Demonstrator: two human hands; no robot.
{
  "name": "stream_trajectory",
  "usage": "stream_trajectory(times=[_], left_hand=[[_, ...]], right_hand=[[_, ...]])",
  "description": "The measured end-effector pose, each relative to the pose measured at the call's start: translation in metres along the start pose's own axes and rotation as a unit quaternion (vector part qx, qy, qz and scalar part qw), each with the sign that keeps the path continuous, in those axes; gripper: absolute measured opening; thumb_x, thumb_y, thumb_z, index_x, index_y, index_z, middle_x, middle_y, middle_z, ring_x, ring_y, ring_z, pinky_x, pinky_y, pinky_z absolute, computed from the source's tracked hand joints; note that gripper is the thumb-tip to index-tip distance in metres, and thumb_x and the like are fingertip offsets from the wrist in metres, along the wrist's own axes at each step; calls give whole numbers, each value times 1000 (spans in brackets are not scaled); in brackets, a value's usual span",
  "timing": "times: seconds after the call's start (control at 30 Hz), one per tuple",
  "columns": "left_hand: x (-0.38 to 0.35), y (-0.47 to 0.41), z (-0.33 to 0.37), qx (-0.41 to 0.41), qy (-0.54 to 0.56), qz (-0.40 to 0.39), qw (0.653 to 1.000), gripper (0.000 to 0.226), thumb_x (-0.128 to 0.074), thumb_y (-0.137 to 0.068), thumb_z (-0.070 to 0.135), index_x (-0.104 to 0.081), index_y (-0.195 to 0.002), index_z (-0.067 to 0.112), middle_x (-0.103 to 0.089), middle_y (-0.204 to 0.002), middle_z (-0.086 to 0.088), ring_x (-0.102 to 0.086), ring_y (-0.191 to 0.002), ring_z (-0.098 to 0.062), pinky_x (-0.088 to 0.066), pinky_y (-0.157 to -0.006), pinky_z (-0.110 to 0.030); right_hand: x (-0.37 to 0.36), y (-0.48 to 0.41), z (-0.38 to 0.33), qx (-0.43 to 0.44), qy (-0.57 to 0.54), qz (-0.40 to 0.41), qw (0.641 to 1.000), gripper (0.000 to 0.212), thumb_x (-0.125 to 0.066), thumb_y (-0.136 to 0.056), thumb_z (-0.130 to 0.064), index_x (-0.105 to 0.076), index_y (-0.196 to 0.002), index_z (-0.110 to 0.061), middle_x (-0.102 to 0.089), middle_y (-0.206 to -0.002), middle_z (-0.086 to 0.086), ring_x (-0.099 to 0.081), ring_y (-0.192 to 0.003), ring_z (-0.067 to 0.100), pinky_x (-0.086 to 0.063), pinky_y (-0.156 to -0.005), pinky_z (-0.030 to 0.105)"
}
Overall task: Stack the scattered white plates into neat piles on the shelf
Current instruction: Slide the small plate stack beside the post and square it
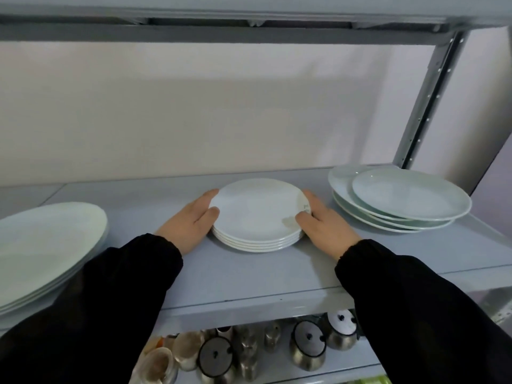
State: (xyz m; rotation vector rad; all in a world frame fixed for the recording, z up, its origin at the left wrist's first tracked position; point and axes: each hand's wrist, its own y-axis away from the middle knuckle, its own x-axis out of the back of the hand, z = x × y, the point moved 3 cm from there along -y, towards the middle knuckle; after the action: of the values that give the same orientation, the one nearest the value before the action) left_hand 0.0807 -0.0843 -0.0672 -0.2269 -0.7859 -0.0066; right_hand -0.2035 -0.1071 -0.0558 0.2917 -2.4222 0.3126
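A neat pile of several small white plates (pixel 256 214) sits in the middle of the grey shelf (pixel 249 275). My left hand (pixel 188 220) grips the pile's left rim, thumb on the top plate, fingers round the back edge. My right hand (pixel 322 223) grips the right rim the same way. A pile of larger plates (pixel 399 200) stands at the right end, its top plate shifted to the right. Another pile of large plates (pixel 44 250) lies at the left end, partly cut off by the frame.
A metal upright (pixel 432 98) rises at the back right corner and an upper shelf (pixel 249 20) runs overhead. On the lower shelf stand several steel pots with dark lids (pixel 307 345) and jars (pixel 160 367). A wall closes the back.
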Motion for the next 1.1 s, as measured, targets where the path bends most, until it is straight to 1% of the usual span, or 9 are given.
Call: stream_trajectory(times=[0.13, 0.23, 0.43, 0.53, 0.6, 0.7, 0.8, 0.97, 1.1], left_hand=[[3, -1, 5, -6, 56, 21, 998, 38, -40, -89, 44, -49, -124, 32, -63, -116, 11, -57, -109, -9, -44, -99, -38], [2, -3, 5, -29, 52, -2, 998, 39, -42, -87, 41, -53, -125, 35, -63, -117, 5, -57, -111, -14, -43, -98, -34], [13, 1, -4, 10, 30, 139, 990, 21, -45, -81, 45, -60, -89, 32, -64, -90, 3, -58, -82, -9, -47, -77, -34], [2, 5, 1, 0, 18, 36, 999, 50, -41, -82, 48, -51, -130, 38, -48, -131, 14, -44, -119, -1, -30, -102, -23], [-1, 6, -1, 20, 16, -12, 1000, 61, -36, -83, 48, -37, -144, 41, -37, -141, 19, -31, -132, -1, -20, -110, -24], [3, 8, -4, 44, -23, -24, 998, 62, -29, -82, 53, -22, -144, 55, -35, -152, 13, -26, -142, -14, -11, -119, -38], [1, 17, 3, 62, -93, -32, 993, 66, -21, -86, 51, -11, -150, 46, -34, -155, 6, -24, -142, -16, 3, -118, -38], [3, 38, 17, 93, -128, -26, 987, 61, -13, -90, 54, -6, -151, 47, -38, -151, -2, -17, -144, -16, 4, -116, -43], [5, 51, 26, 122, -166, -15, 978, 54, -14, -98, 48, -4, -151, 45, -39, -151, -5, -15, -144, -22, 1, -115, -48]], right_hand=[[1, 3, 0, -2, 3, 17, 1000, 35, -43, -86, -42, -45, -120, -35, -65, -101, -7, -60, -94, 18, -49, -84, 39], [5, 7, 5, -29, 9, 68, 997, 30, -51, -90, -42, -48, -115, -27, -65, -94, -8, -62, -89, 15, -49, -81, 36], [8, 8, 4, -31, 27, 112, 993, 29, -48, -95, -39, -56, -120, -25, -63, -101, -14, -58, -94, 12, -42, -79, 31], [6, 10, 3, -20, 16, 80, 996, 23, -44, -94, -43, -58, -111, -35, -66, -99, -17, -60, -93, 9, -46, -80, 32], [3, 12, 2, -15, 24, 29, 999, 19, -42, -91, -44, -54, -105, -40, -66, -95, -15, -61, -91, 10, -48, -81, 34], [3, 14, -3, -10, 21, -2, 1000, 29, -40, -94, -37, -45, -121, -44, -62, -103, -18, -58, -98, 15, -45, -83, 35], [2, 14, -3, -29, 38, -10, 999, 51, -36, -98, -34, -26, -147, -44, -55, -130, -5, -50, -117, 20, -37, -89, 33], [0, 14, -6, -17, 74, -26, 997, 53, -35, -99, -33, -22, -149, -40, -49, -143, 0, -46, -125, 24, -33, -103, 38], [-2, 13, -5, -24, 141, -47, 989, 59, -30, -94, -45, -15, -150, -42, -45, -145, 4, -42, -131, 29, -15, -116, 50]])
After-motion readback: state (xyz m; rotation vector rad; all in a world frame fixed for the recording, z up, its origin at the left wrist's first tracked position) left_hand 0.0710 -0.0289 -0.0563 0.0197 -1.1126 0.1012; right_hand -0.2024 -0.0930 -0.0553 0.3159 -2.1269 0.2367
